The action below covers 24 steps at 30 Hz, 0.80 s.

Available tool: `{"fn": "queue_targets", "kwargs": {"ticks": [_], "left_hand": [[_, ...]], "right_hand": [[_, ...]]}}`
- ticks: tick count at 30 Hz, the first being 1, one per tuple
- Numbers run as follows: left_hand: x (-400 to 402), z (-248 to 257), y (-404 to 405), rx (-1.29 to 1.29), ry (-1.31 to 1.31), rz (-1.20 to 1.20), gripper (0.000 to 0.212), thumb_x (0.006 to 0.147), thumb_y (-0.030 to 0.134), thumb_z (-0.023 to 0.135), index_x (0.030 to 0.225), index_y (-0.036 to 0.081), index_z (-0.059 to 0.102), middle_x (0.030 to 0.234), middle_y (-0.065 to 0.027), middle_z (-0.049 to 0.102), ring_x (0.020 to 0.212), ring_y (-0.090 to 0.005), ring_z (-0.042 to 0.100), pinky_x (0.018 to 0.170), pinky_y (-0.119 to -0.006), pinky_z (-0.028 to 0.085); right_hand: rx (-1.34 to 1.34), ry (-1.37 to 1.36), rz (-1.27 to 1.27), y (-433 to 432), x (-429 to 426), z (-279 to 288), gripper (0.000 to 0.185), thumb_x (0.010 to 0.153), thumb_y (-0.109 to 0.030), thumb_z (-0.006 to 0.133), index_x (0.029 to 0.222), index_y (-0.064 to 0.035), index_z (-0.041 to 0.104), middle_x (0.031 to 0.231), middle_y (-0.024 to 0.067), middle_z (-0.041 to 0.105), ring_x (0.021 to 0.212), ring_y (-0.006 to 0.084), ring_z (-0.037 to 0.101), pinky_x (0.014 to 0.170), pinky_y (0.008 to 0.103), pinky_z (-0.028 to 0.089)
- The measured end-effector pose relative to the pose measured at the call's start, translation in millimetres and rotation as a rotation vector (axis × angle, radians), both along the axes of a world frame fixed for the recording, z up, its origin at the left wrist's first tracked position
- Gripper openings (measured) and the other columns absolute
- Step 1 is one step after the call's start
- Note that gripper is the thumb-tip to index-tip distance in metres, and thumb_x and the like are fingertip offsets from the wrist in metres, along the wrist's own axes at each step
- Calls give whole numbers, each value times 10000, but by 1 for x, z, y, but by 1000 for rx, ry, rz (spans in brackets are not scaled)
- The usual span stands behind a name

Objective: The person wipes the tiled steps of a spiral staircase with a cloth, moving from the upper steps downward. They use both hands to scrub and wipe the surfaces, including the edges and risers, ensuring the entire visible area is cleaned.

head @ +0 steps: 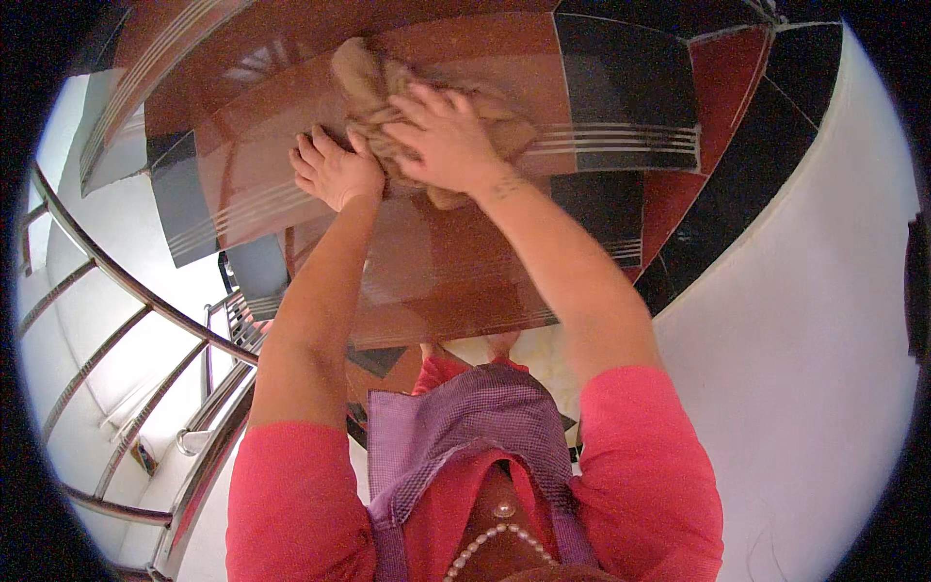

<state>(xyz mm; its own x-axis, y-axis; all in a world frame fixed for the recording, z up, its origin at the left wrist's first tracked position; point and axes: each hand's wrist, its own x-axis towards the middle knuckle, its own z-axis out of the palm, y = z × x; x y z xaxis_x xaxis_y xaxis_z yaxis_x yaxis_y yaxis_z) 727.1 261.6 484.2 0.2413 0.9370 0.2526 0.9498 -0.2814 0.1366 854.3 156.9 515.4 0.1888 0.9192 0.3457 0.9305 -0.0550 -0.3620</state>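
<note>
A crumpled brown cloth (364, 80) lies on a glossy stair tread (465, 269) of reddish-brown tile with black end tiles. Over the cloth is my right hand (444, 138), pressing it against the tile with fingers spread; part of the cloth is hidden beneath the palm. My left hand (338, 169) rests palm down on the tread just left of the cloth, fingers apart. Its thumb comes up to the cloth's edge; whether they touch I cannot tell.
A metal stair railing (149, 298) curves along the left. White wall (785, 305) rises on the right, edged by black and red skirting tiles (727, 160). Higher steps continue at the top. My bare feet (502, 342) are below the tread's front edge.
</note>
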Motion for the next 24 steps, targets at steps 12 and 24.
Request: {"fn": "queue_targets", "kwargs": {"ticks": [12, 24], "left_hand": [[13, 18, -13, -131, -6, -1, 615, 903, 449, 378, 1364, 41, 375, 1442, -173, 302, 1358, -372, 176, 1094, -511, 124], [9, 12, -10, -194, -247, -22, 453, 956, 299, 331, 1288, 4, 420, 1440, -143, 300, 1362, -338, 171, 1106, -483, 105]], "right_hand": [[-273, -350, -1155, -136, 176, -18, 552, 892, -503, 404, 1300, -140, 483, 1391, 146, 394, 1268, 347, 359, 994, 540, 328], [105, 573, -230, 98, -32, 3, 473, 929, -367, 428, 1337, -130, 389, 1408, 132, 331, 1292, 350, 309, 998, 532, 307]]}}
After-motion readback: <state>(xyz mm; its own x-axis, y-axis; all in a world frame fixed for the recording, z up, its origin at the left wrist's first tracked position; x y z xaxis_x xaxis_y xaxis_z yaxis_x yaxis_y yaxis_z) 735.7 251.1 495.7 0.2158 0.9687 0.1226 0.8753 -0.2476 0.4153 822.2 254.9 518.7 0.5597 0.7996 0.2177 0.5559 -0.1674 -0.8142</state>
